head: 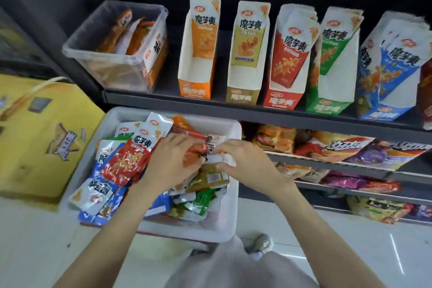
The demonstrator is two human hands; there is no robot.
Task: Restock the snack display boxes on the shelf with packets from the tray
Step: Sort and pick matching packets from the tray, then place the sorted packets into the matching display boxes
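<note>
Packets (131,159) fill the white tray (230,196) that sits just below the front edge of the shelf (163,98), a loose heap of red, blue, green, orange and olive pouches with white tops. On the upright red ones at the tray's left I read 魔芋爽 under a small red oval logo whose writing is too small for me to make out. My left hand (173,161) lies over the middle of the tray with its fingers curled round a small bundle of red packets (198,147); my right hand (243,156), at the tray's right side, pinches the white ends of that same bundle, so both hands are closed on it. How many packets are in the bundle I cannot tell.

Above the tray, five display boxes stand on the shelf: orange box (198,65), tan box (245,72), red box (285,77), green box (332,82) and blue box (383,91), each printed 魔芋爽. The orange and tan ones show bare white insides; the other three hold packets. Left of the orange box is a clear tub (117,58) with orange pouches, their print blurred. Left of the tray stands a yellow carton (42,138). Right of the tray, lower shelves carry snack bags (346,147) whose lettering I cannot read. A further red pack beyond the blue box is cut off by the frame
</note>
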